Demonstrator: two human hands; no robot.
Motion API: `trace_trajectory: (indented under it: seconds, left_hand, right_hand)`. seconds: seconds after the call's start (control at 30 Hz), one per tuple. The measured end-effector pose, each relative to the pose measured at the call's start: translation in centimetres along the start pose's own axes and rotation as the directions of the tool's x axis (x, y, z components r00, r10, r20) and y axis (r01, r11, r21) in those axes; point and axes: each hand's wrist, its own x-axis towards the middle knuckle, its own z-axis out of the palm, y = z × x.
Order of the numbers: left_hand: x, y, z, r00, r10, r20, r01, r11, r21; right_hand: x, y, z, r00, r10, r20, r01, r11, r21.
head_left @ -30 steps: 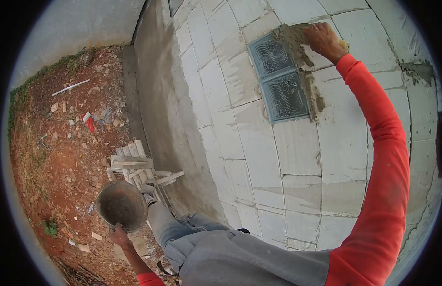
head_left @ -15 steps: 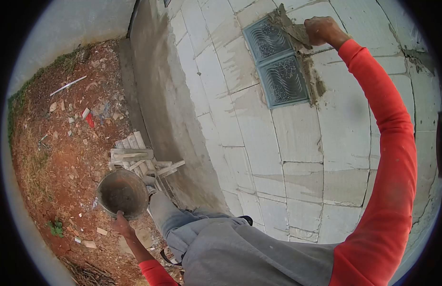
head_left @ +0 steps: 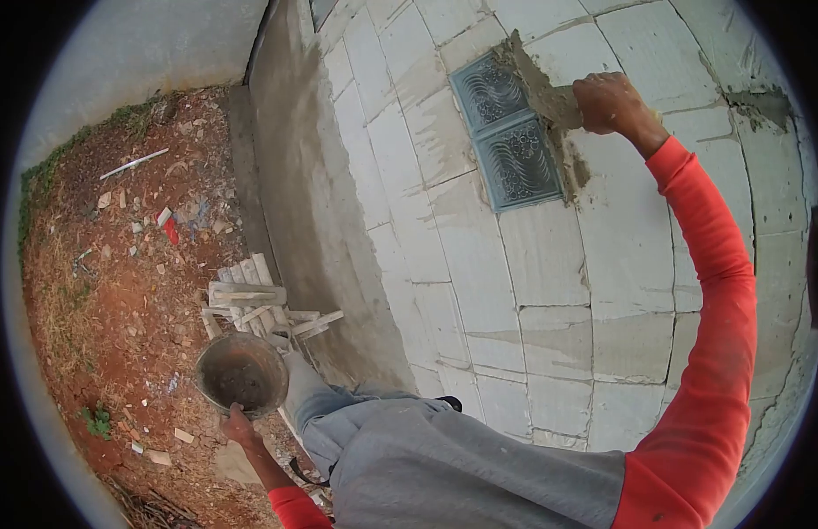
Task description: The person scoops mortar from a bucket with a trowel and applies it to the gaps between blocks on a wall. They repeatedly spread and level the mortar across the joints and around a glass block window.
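Note:
My right hand is closed around the handle of a trowel, its blade smeared with grey mortar and held against the wall. Beside the blade, wet mortar runs along the right edge of two patterned glass blocks, an upper glass block and a lower glass block, set in the wall. Low on the left, my left hand grips the rim of a round, dirty bucket. Some mortar lies at the bottom of the bucket. The trowel's handle is hidden in my fist.
Pale block wall fills the right side, with a grey plastered strip to its left. Beyond the bucket stands a rough wooden platform. Red soil with rubble and a white stick covers the ground.
My right hand and the trowel have moved down in the view along the glass blocks' edge. The view has shifted slightly; the bucket stays in my left hand, a little further right.

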Motion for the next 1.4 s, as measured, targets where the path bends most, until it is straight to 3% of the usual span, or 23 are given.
trace_trajectory:
  seconds: [0.07, 0.2, 0.3, 0.4, 0.5, 0.6, 0.63, 0.7, 0.77, 0.87, 0.97, 1.07, 1.13, 1.2, 1.3, 1.4]
  left_hand:
    - [1.3, -0.7, -0.8, 0.999, 0.023, 0.022, -0.023, 1.0, 0.016]
    - [2.1, -1.0, -2.0, 0.997, 0.064, 0.038, -0.064, 0.998, -0.012]
    - [2.8, -1.4, -2.7, 0.991, 0.136, 0.021, -0.135, 0.99, -0.029]
    - [3.3, -1.6, -3.2, 0.982, 0.186, 0.027, -0.186, 0.983, 0.002]
    - [3.7, -1.7, -4.1, 0.978, 0.209, 0.014, -0.21, 0.975, 0.072]
    - [4.4, -2.3, -4.9, 0.988, 0.147, 0.037, -0.151, 0.978, 0.141]
    - [4.6, -2.4, -5.0, 0.992, 0.111, 0.052, -0.118, 0.979, 0.163]
    - [5.1, -2.8, -4.6, 0.986, 0.154, 0.062, -0.163, 0.971, 0.176]
    - [5.4, -2.3, -4.2, 0.986, 0.157, 0.063, -0.166, 0.971, 0.172]
    - [4.4, -0.3, -2.9, 0.995, 0.085, 0.055, -0.094, 0.974, 0.204]
    - [3.0, 1.5, -1.2, 0.997, 0.044, 0.057, -0.057, 0.969, 0.241]
    - [3.7, 1.6, -1.3, 0.98, 0.147, 0.133, -0.173, 0.963, 0.209]
    - [4.9, 1.1, -0.3, 0.956, 0.228, 0.182, -0.268, 0.934, 0.235]
    - [5.5, 1.0, 0.8, 0.959, 0.217, 0.184, -0.253, 0.946, 0.204]
    - [5.7, 1.7, 1.5, 0.947, 0.242, 0.211, -0.273, 0.953, 0.13]
    - [4.7, 2.7, 2.2, 0.945, 0.242, 0.218, -0.269, 0.958, 0.103]
  right_hand:
    - [2.6, -0.7, -0.1, 0.987, 0.038, -0.156, -0.026, 0.997, 0.078]
    - [8.6, -3.8, 1.8, 0.96, 0.012, 0.28, -0.09, 0.958, 0.27]
    - [11.0, -6.6, 1.6, 0.903, 0.095, 0.419, -0.277, 0.875, 0.398]
    - [18.2, -4.7, 7.8, 0.969, 0.132, 0.208, -0.214, 0.871, 0.443]
    - [17.2, -4.0, 2.3, 0.926, 0.265, 0.267, -0.376, 0.655, 0.655]
    - [18.1, -1.4, 3.1, 0.954, 0.163, 0.251, -0.299, 0.583, 0.756]
    - [17.6, -0.9, 3.7, 0.959, 0.184, 0.218, -0.276, 0.411, 0.869]
    - [14.4, 0.0, 1.6, 0.975, 0.149, 0.163, -0.19, 0.193, 0.962]
    - [13.0, 1.0, 1.1, 0.988, 0.077, 0.136, -0.135, -0.019, 0.991]
    - [14.8, 3.3, 6.1, 0.958, 0.135, 0.252, -0.233, -0.141, 0.962]
    - [12.8, 4.9, 4.6, 0.959, 0.2, 0.199, -0.148, -0.246, 0.958]
    - [11.4, 6.2, 3.1, 0.924, 0.359, 0.134, -0.224, 0.223, 0.949]
    - [11.0, 5.8, 1.6, 0.911, 0.408, 0.063, -0.316, 0.591, 0.742]
    - [11.0, 5.1, 0.7, 0.91, 0.415, -0.021, -0.373, 0.839, 0.395]
    - [15.0, 6.7, 5.7, 0.904, 0.245, -0.351, -0.277, 0.96, -0.044]
    - [16.0, 5.4, 5.7, 0.943, 0.303, -0.136, -0.304, 0.953, 0.019]
